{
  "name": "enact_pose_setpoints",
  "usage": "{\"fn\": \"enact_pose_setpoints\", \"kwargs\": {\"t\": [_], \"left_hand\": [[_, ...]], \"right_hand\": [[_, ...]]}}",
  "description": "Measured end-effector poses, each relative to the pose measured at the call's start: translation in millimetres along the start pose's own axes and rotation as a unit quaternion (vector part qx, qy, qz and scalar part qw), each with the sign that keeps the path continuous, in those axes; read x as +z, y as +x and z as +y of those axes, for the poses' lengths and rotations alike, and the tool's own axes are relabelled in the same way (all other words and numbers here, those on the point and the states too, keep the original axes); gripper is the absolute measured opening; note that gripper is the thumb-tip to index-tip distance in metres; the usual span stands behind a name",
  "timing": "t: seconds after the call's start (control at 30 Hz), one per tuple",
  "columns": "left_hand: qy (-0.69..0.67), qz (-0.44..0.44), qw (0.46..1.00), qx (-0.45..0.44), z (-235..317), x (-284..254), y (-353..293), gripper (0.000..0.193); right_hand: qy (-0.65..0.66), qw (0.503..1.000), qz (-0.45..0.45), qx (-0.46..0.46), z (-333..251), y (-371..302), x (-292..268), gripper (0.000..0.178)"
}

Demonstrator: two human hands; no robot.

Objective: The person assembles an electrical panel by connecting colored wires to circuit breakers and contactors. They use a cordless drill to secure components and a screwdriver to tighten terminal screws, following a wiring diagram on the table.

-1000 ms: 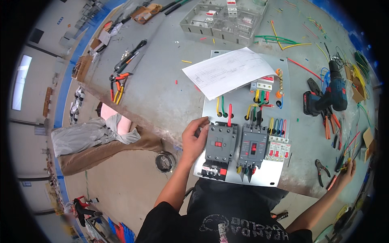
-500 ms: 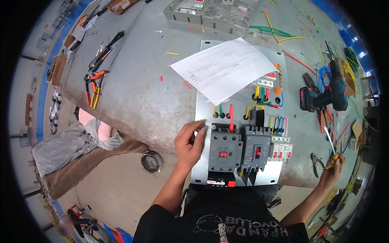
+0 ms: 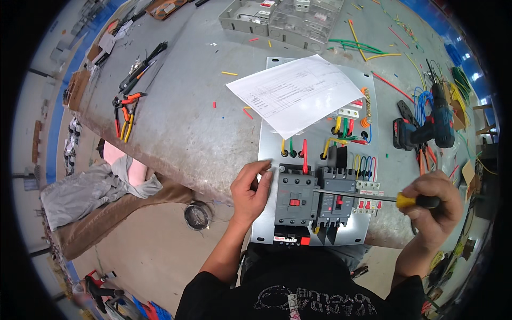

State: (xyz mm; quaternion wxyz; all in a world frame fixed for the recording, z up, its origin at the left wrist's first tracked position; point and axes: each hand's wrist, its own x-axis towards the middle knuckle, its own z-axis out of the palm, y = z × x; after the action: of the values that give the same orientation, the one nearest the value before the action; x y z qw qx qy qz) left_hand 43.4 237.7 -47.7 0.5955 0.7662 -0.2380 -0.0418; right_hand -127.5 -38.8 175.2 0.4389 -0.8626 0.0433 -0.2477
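Note:
My right hand (image 3: 434, 208) is closed on a screwdriver (image 3: 362, 197) with a yellow and black handle. Its long shaft points left across the moulded-case breaker (image 3: 336, 186), and the tip shows at the right side of the dark grey contactor (image 3: 296, 184). Both devices are fixed to a metal mounting plate (image 3: 269, 128). At the plate's left edge rests my left hand (image 3: 249, 192), fingers bent, thumb apart from the index finger, holding nothing. Small white breakers with red levers (image 3: 369, 204) sit right of the larger devices. A printed paper sheet (image 3: 293, 96) covers the plate's upper part.
On the right lie a cordless drill (image 3: 426, 125) and pliers. Orange-handled cutters (image 3: 127, 114) and other hand tools are on the left of the table (image 3: 181, 106). A grey plastic enclosure (image 3: 282, 24) stands at the back, with wire scraps around it.
My right hand has come left from the table's right side with the screwdriver, whose shaft has swung down over the breakers. My left hand stays at the plate's edge.

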Motion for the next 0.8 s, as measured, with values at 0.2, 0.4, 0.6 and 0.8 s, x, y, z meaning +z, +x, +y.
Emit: {"fn": "enact_pose_setpoints", "kwargs": {"t": [0.2, 0.4, 0.6, 0.8], "left_hand": [[-0.003, -0.001, 1.000, -0.007, -1, 0, -1, 0.025], [0.006, -0.004, 1.000, 0.013, 4, 0, 1, 0.024], [-0.003, -0.006, 1.000, 0.030, 2, -4, 2, 0.024], [-0.008, 0.006, 1.000, 0.004, -1, -1, -4, 0.022]], "right_hand": [[-0.075, 0.990, -0.116, 0.003, -25, 43, 24, 0.034], [-0.115, 0.966, -0.221, -0.065, -48, 70, 39, 0.033], [-0.122, 0.914, -0.340, -0.186, -60, 106, 69, 0.035], [-0.271, 0.900, -0.328, -0.101, -79, 99, 82, 0.056]]}}
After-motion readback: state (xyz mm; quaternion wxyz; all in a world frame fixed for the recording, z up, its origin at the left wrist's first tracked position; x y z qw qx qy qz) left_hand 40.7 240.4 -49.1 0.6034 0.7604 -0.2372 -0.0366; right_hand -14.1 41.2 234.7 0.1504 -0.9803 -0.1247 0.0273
